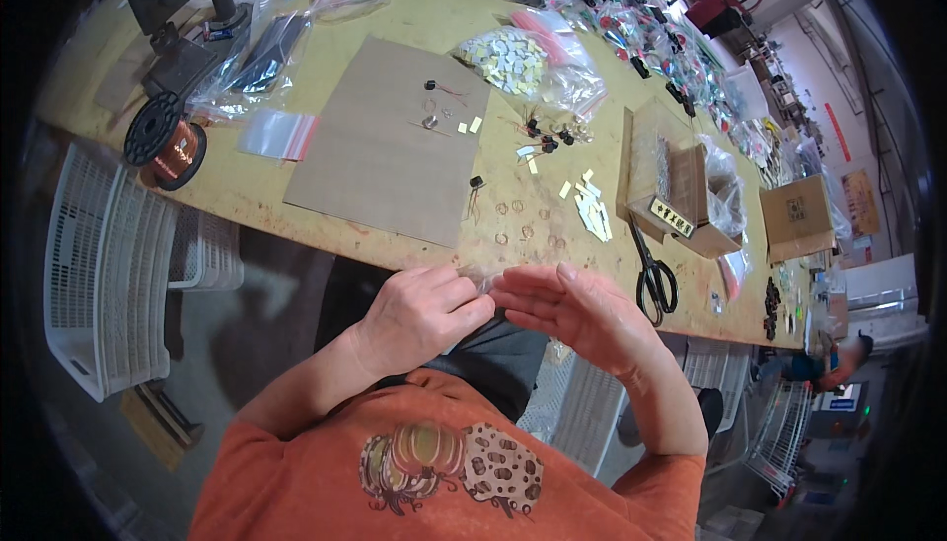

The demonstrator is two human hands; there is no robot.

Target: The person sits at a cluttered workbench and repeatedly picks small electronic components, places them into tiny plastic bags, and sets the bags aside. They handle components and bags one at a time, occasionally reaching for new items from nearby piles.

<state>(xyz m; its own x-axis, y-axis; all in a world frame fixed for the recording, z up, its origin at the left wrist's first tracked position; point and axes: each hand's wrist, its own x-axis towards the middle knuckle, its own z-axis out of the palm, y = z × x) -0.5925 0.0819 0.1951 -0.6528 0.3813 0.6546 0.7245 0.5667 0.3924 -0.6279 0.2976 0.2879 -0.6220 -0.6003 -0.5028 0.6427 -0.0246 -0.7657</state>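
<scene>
My left hand (422,312) is closed at the table's front edge, its fingers curled into a pinch. Something thin and see-through shows by its fingertips, too faint to name. Facing it, my right hand (584,312) is open, with the fingers stretched out and their tips close to the left hand. Just beyond both hands lie several small copper wire coils (526,232). A brown cardboard sheet (385,146) bears a small black part with wires (431,85) and a metal ring (429,122). Another black part with wires (476,184) rests at the sheet's right edge.
A copper wire spool (178,151) stands at the left table edge. Black scissors (653,280) lie right, beside a clear box (659,161). Pale strips (592,208) and a bag of pale pieces (505,60) are farther in. White baskets (104,275) stand below left.
</scene>
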